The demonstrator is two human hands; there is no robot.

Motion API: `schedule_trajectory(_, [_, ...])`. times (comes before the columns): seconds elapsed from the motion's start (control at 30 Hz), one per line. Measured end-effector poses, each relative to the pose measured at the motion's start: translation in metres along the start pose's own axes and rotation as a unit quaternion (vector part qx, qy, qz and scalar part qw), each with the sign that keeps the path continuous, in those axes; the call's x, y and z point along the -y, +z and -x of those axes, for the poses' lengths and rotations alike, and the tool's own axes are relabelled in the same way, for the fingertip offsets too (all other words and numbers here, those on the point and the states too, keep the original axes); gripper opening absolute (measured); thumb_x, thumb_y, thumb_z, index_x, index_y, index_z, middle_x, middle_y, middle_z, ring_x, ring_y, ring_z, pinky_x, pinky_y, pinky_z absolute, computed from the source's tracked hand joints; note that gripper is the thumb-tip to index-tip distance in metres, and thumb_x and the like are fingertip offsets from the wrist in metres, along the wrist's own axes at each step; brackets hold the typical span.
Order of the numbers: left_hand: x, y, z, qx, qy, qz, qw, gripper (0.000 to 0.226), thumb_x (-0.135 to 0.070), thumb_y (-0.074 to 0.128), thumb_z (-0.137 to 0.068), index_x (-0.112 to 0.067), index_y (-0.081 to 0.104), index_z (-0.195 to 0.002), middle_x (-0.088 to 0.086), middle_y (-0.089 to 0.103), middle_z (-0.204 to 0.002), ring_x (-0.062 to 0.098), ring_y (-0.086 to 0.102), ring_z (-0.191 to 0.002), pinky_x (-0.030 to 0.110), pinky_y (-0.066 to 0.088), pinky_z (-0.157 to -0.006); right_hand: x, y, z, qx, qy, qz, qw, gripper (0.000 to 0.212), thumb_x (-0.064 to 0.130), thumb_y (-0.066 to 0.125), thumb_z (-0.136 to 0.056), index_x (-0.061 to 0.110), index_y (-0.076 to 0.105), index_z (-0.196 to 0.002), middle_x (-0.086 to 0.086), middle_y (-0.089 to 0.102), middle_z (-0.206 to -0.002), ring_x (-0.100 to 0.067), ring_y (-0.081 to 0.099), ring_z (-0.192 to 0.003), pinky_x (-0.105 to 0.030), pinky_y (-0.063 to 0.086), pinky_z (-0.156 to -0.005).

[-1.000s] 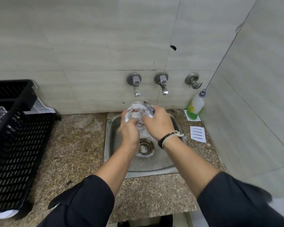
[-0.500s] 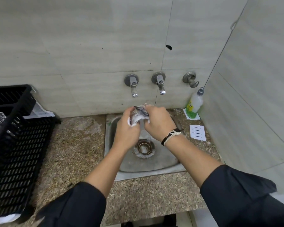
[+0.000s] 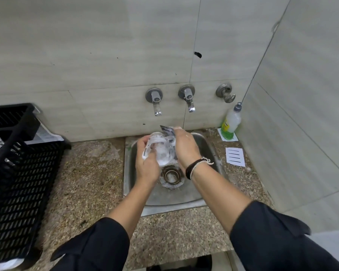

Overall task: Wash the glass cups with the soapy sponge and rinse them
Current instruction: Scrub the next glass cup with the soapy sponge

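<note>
Here, soapy glass cup (image 3: pixel 160 151) over sink (image 3: pixel 207 147), between 2 hands.

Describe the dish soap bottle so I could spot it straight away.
Find the steel sink set in the speckled stone counter, then look to its far right corner where the two tiled walls meet. The dish soap bottle stands there upright on a white paper square. It alone is clear plastic with a grey cap, a yellow label and green liquid low inside.
</note>
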State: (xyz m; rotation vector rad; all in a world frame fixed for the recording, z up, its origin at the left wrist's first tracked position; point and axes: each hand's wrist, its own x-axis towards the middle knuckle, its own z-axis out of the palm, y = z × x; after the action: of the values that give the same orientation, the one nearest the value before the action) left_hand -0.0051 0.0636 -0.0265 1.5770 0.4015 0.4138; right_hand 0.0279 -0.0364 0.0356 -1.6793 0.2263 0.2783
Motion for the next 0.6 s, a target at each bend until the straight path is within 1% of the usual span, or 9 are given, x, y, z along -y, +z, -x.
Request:
schedule_trajectory(0.07, [-0.003,-0.002,0.003,-0.009,0.019,-0.005,1.0,0.039,0.012,0.041,-0.094,-0.008,0.051,-0.126,-0.003,0.06,-0.109,-0.015,0.059,-0.086,0.007,0.045,-0.073,0.003,0.003,0.009,0.013,-0.036,0.044,0.998,0.034,0.03,0.048,-0.097,0.019,0.067,-0.123,0.006,0.065,-0.126,-0.008,0.056,-0.113,-0.034,0.043,-0.109])
schedule_trajectory(0.1, [-0.002,-0.002,0.002,-0.005,0.034,-0.01,0.999,0.039,0.009,0.042,-0.092,-0.006,0.049,-0.127,-0.001,0.059,-0.11,-0.013,0.059,-0.089,0.005,0.044,-0.074,0.006,0.002,0.012,0.02,-0.048,0.053,0.997,0.034,0.022,0.049,-0.093,0.02,0.067,-0.123,0.008,0.066,-0.123,-0.007,0.057,-0.111,-0.035,0.043,-0.109])
schedule_trajectory(0.17, [-0.001,-0.004,0.002,0.015,0.051,-0.028,0.998,0.045,-0.004,0.043,-0.086,-0.008,0.049,-0.129,-0.001,0.059,-0.115,-0.007,0.059,-0.099,0.007,0.044,-0.081,0.011,-0.001,0.006,0.03,-0.034,0.063,0.997,0.041,0.015,0.048,-0.08,0.02,0.072,-0.112,0.003,0.072,-0.115,-0.013,0.064,-0.108,-0.042,0.048,-0.106])
schedule_trajectory(0.23, [0.0,-0.008,-0.002,0.023,0.055,-0.05,0.997,0.047,-0.01,0.043,-0.084,-0.013,0.049,-0.13,-0.006,0.059,-0.117,-0.001,0.058,-0.107,0.012,0.044,-0.088,0.014,-0.002,-0.002,0.049,-0.031,0.1,0.993,0.043,0.007,0.048,-0.081,0.016,0.073,-0.115,-0.002,0.072,-0.119,-0.019,0.064,-0.117,-0.042,0.047,-0.108])
schedule_trajectory(0.33, [-0.005,-0.011,-0.004,0.0,0.094,-0.042,0.995,0.045,-0.01,0.047,-0.087,-0.004,0.049,-0.131,0.0,0.059,-0.117,-0.002,0.058,-0.105,0.018,0.047,-0.091,0.016,-0.002,0.008,0.037,-0.071,0.167,0.983,0.043,0.009,0.049,-0.09,0.017,0.067,-0.128,0.002,0.065,-0.134,-0.014,0.054,-0.131,-0.031,0.035,-0.117])
schedule_trajectory(0.4, [-0.007,-0.008,-0.006,0.005,0.1,-0.013,0.995,0.044,-0.01,0.048,-0.087,-0.001,0.049,-0.13,0.002,0.059,-0.116,-0.002,0.059,-0.103,0.018,0.047,-0.09,0.02,-0.004,0.017,0.019,-0.103,0.199,0.974,0.043,0.008,0.049,-0.091,0.016,0.067,-0.129,0.002,0.064,-0.135,-0.013,0.051,-0.133,-0.019,0.031,-0.113])
schedule_trajectory(0.43, [-0.006,-0.007,-0.006,0.008,0.098,0.007,0.995,0.043,-0.01,0.048,-0.086,-0.002,0.05,-0.129,0.002,0.06,-0.116,-0.002,0.059,-0.101,0.018,0.047,-0.089,0.021,-0.005,0.02,0.011,-0.127,0.216,0.968,0.042,0.007,0.048,-0.091,0.015,0.068,-0.127,0.0,0.065,-0.133,-0.016,0.053,-0.131,-0.017,0.033,-0.108])
schedule_trajectory(0.53, [-0.011,-0.004,0.0,0.01,0.065,0.032,0.997,0.042,-0.008,0.046,-0.083,-0.008,0.054,-0.125,0.002,0.064,-0.112,0.0,0.062,-0.097,0.018,0.049,-0.085,0.023,-0.011,0.018,0.007,-0.151,0.257,0.954,0.037,0.008,0.048,-0.091,0.012,0.07,-0.121,-0.006,0.07,-0.124,-0.024,0.058,-0.123,-0.022,0.038,-0.101])
schedule_trajectory(0.6, [-0.009,-0.003,-0.001,0.02,0.031,0.046,0.998,0.043,-0.007,0.044,-0.081,-0.01,0.055,-0.122,0.002,0.064,-0.11,-0.002,0.063,-0.094,0.017,0.049,-0.081,0.024,-0.015,0.007,0.038,-0.142,0.277,0.95,0.033,0.014,0.044,-0.093,0.014,0.067,-0.116,-0.009,0.07,-0.118,-0.028,0.061,-0.115,-0.03,0.044,-0.097])
